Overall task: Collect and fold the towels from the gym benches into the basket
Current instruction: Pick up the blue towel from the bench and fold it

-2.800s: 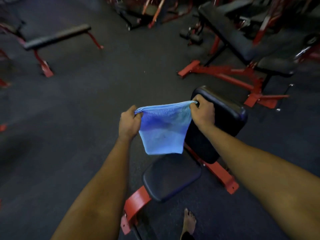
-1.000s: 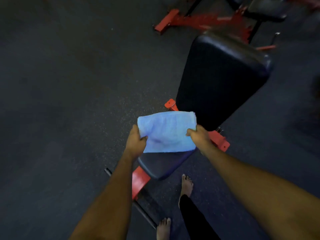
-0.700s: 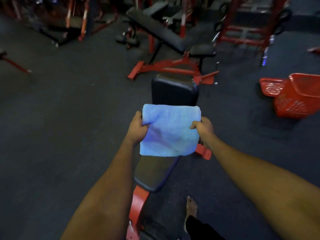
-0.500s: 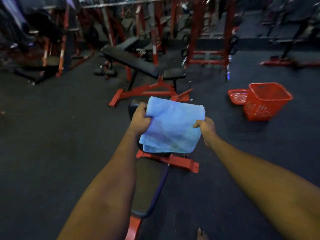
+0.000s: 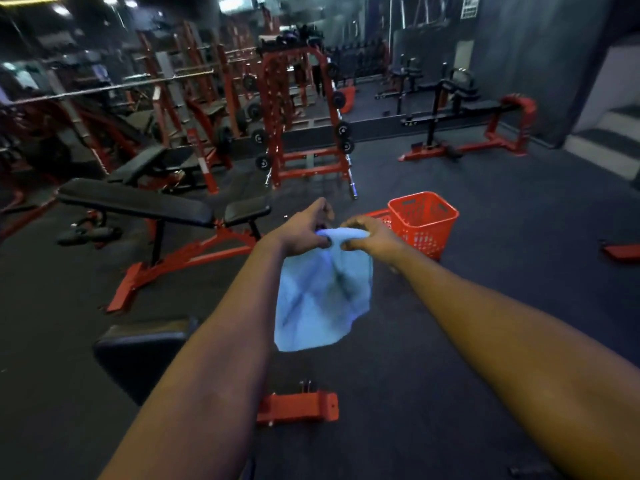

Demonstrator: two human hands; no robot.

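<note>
At frame centre the left hand (image 5: 304, 226) and right hand (image 5: 369, 235) sit close together, both pinching the top edge of the blue towel (image 5: 322, 292), which hangs below them in the air. The red basket (image 5: 424, 221) stands on the floor just right of centre — its lower left hidden by the right hand. Half a second ago the towel was held as a flat folded square, hands wider apart.

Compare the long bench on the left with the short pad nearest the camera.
The long bench shows whole on its red frame, pad and seat visible; the near pad is partly hidden by the left arm. The long bench stands farther off; the near pad sits close below. Both have black padding.
</note>
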